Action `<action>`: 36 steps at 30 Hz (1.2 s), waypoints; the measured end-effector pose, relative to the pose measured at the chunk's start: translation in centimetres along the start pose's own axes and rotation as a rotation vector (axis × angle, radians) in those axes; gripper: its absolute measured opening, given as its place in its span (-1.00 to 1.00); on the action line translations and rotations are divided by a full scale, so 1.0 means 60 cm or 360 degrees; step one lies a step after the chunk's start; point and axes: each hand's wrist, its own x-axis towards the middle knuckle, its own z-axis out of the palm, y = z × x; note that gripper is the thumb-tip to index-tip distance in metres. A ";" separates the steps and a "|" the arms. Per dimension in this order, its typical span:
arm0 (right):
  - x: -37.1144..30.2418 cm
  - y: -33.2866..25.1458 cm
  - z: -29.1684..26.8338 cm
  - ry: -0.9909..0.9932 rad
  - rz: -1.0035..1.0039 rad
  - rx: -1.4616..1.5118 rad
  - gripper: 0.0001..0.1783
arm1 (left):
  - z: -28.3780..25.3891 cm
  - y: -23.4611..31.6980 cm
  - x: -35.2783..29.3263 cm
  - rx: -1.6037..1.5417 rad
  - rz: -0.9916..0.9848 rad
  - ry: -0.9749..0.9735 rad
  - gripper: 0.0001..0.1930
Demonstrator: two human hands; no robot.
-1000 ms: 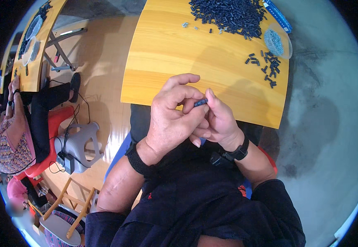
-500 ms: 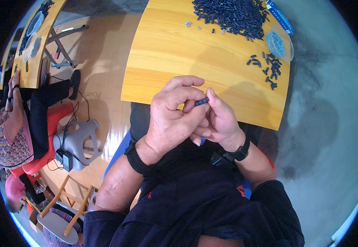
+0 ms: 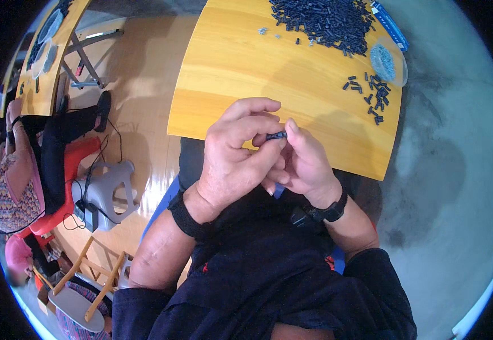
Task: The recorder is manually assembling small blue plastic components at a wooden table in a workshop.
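Observation:
Just beyond the near table edge, my left hand (image 3: 236,153) pinches a small black plastic connector-like piece (image 3: 276,136) between thumb and index finger. The piece lies almost level, its right end at the thumb of my right hand (image 3: 307,161). My right fingers curl beneath the left thumb; whatever they may hold is hidden. At the far side of the yellow wooden table (image 3: 224,73) lies a big heap of similar black pieces (image 3: 326,22). A smaller scattered group (image 3: 378,93) lies near the right edge.
A clear plastic tub (image 3: 383,61) of small bluish metal parts stands at the table's right edge, beside a blue box (image 3: 390,25). Tiny silvery bits (image 3: 262,31) lie before the heap. On the left, another person (image 3: 17,181) sits at a second table, near a grey stool (image 3: 102,192).
The black piece has turned from a slant to nearly level between my fingers. The view has shifted slightly. The seated person's hand on the left has moved a little.

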 end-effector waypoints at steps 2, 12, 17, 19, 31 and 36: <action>-0.001 -0.005 -0.001 -0.0041 0.0004 0.0021 -0.39 | -0.002 -0.004 0.003 -0.0038 0.0135 -0.0034 -0.85; 0.009 -0.010 -0.035 -0.0323 -0.0030 -0.0008 -0.43 | -0.008 -0.002 0.003 -0.0007 0.0147 -0.0169 -0.82; 0.014 -0.004 -0.020 -0.0213 -0.0061 0.0036 -0.43 | -0.009 -0.004 0.003 0.0023 0.0074 -0.0113 -0.82; 0.014 0.001 -0.017 -0.0207 -0.0080 -0.0002 -0.43 | -0.007 0.005 0.001 -0.0016 -0.0005 -0.0097 -0.82; 0.002 0.000 0.001 0.0019 -0.0032 0.0176 -0.50 | 0.003 0.000 0.002 -0.0052 0.0143 -0.0012 -0.83; 0.007 0.004 0.013 -0.0086 -0.0062 0.0260 -0.47 | -0.012 0.010 0.003 -0.0227 -0.0045 -0.0060 -0.78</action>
